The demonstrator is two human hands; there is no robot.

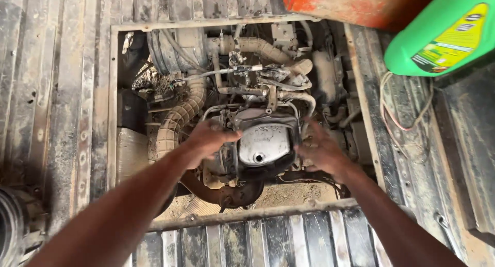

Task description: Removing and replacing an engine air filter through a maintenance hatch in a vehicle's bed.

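Observation:
I look down through a square hatch in a ribbed metal floor [62, 117] at a dusty small engine. A silver valve cover [264, 142] with a round filler hole sits in the middle. My left hand [206, 140] reaches in from the lower left, fingers spread and resting against the cover's left edge. My right hand [322, 151] comes in from the lower right, fingers curled at the cover's right side. Neither hand clearly holds a loose object.
A ribbed air hose [178, 120] curves down the engine's left. Pipes and cables crowd the hatch's top. A green plastic jug [443, 32] with a yellow label lies at the upper right beside an orange container [350, 4]. Loose wires [397, 112] trail on the right floor.

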